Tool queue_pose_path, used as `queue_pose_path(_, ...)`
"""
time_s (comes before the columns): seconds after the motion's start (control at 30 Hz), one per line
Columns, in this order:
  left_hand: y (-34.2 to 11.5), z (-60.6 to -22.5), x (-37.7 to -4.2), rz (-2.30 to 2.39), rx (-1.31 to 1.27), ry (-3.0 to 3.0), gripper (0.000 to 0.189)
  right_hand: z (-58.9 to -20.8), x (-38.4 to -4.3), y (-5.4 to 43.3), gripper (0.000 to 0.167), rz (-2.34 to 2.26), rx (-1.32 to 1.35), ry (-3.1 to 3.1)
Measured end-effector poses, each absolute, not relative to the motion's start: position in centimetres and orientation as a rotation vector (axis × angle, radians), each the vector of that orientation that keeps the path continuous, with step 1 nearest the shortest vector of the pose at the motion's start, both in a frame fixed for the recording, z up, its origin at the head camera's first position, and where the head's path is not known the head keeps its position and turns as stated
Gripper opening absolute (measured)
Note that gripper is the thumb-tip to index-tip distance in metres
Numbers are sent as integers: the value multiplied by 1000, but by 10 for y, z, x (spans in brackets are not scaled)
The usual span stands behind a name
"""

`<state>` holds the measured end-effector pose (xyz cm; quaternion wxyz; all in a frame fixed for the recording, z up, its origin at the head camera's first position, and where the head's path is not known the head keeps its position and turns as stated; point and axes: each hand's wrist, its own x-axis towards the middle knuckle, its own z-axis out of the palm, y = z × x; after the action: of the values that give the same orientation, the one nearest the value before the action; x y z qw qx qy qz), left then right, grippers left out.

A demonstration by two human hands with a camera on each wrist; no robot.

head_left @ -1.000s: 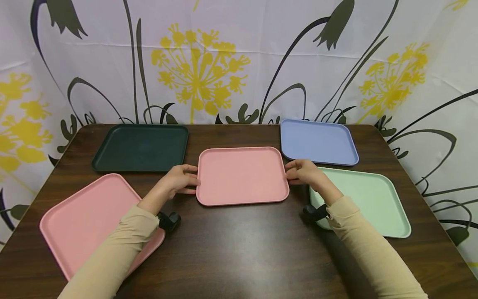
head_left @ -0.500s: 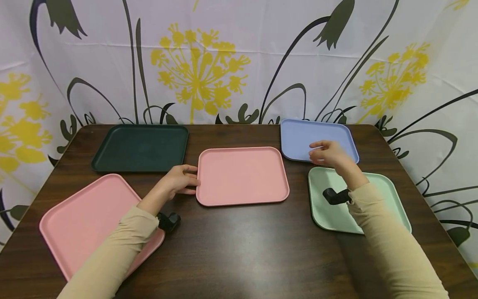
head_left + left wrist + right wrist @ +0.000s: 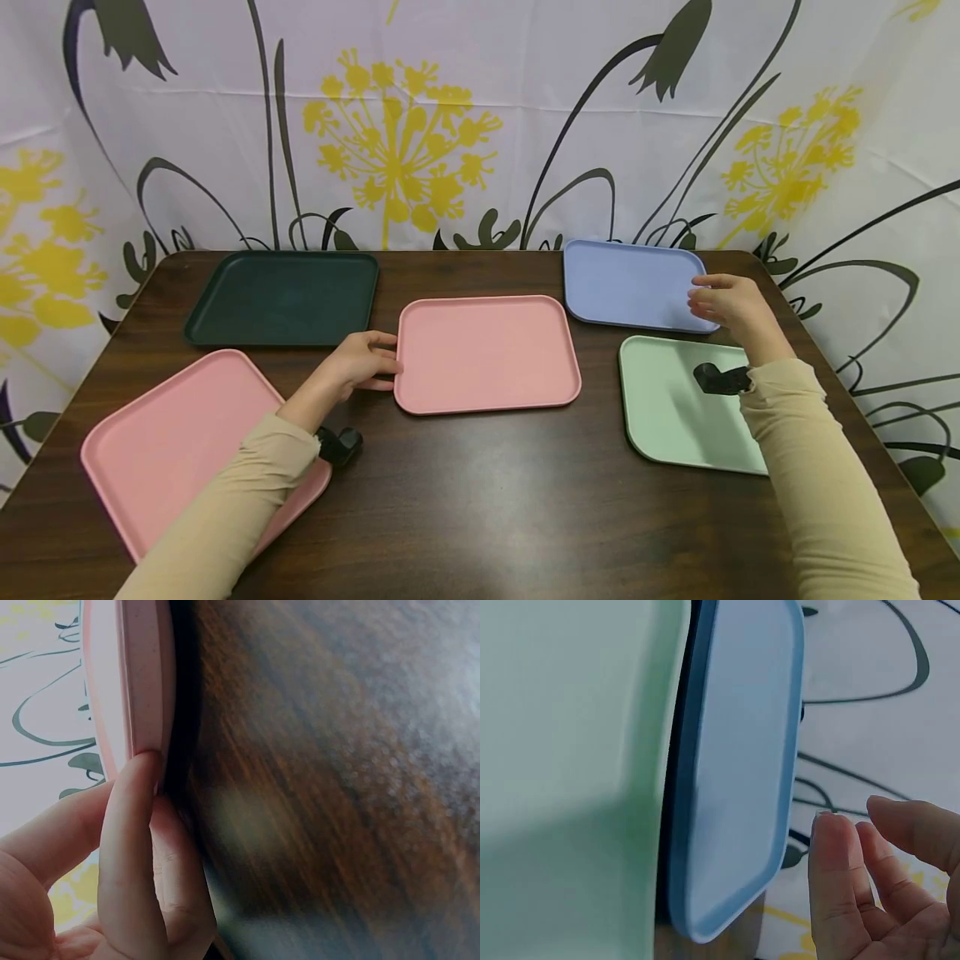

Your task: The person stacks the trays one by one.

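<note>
**Thin trays, taken by the rim**

My left hand (image 3: 358, 364) rests at the left rim of the middle pink tray (image 3: 487, 354), my fingers (image 3: 131, 847) lightly bent and pressed against that edge; the left wrist view shows a fingertip laid on the lip without curling round it. My right hand (image 3: 726, 306) hovers loosely spread, holding nothing, just off the right edge of the blue tray (image 3: 633, 285), with its fingers (image 3: 838, 877) clear of the rim.

Both trays lie flat on the dark surface (image 3: 480, 500). I judge them light, stiff and smooth, likely to slide when pushed, so the raised lip at a side is the place to pinch.

Below my right wrist sits the green tray (image 3: 667, 408). Beyond my left fingers lies a dark green tray (image 3: 285, 296); under my left forearm, a second pink tray (image 3: 165, 442).
</note>
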<state>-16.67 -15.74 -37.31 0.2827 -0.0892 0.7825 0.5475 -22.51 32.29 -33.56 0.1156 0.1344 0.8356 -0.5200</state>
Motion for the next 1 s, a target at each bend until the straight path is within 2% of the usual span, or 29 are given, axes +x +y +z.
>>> queue_pose_path(0.23, -158, -373, -166, 1461, -239, 2092, 64, -342, -220, 342, 54, -1468, 477, 2445)
queue_pose_path(0.5, -158, -372, -167, 1452, -246, 2092, 64, -348, -218, 356, 45, -1497, 604, 2431)
queue_pose_path(1.0, -156, -371, -166, 1462, -249, 2091, 62, -362, -217, 367, 55, -1503, 755, 2442)
